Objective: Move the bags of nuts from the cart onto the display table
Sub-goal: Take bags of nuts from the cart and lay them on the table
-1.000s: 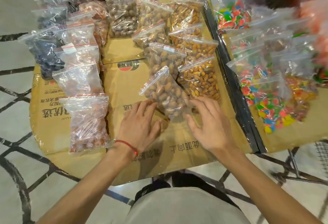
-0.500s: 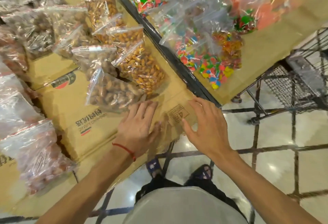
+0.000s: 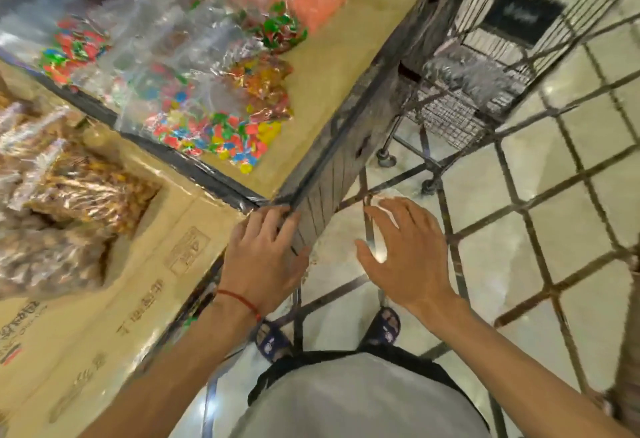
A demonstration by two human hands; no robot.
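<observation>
— First, the left hand [image 3: 265, 257]?
— Lies flat at the table [image 3: 145, 292] corner, centre of frame, fingers straight and slightly apart. Grips nothing. Reaches with the fingertips over the dark edge strip; touching or not, hard to tell. Wears a red string [image 3: 239, 299] at the wrist.
— And the right hand [image 3: 401, 257]?
— Hangs open too, fingers spread, empty, over the floor [image 3: 571, 195], right of centre, near the left hand.
— And the nut bags [image 3: 65, 202]?
— Sit at the left edge, mid-height, piled on the cardboard tabletop. Blurred; brown and golden through clear plastic. Well apart from both hands: left of the left hand, farther still from the right hand.
— Between them?
— Just bare cardboard with printed marks.
— And the cart [image 3: 502, 39]?
— Stands upper right, wire mesh, beyond the table's side, above the right hand. Shows something pale and shiny inside, too blurred to name.
— Upper left?
— Holds clear candy bags [image 3: 214, 132], bright colours, behind a dark strip, well above the left hand.
— Lower down?
— Shows two dark slippers [image 3: 384, 326] on the tiles, below the hands.
</observation>
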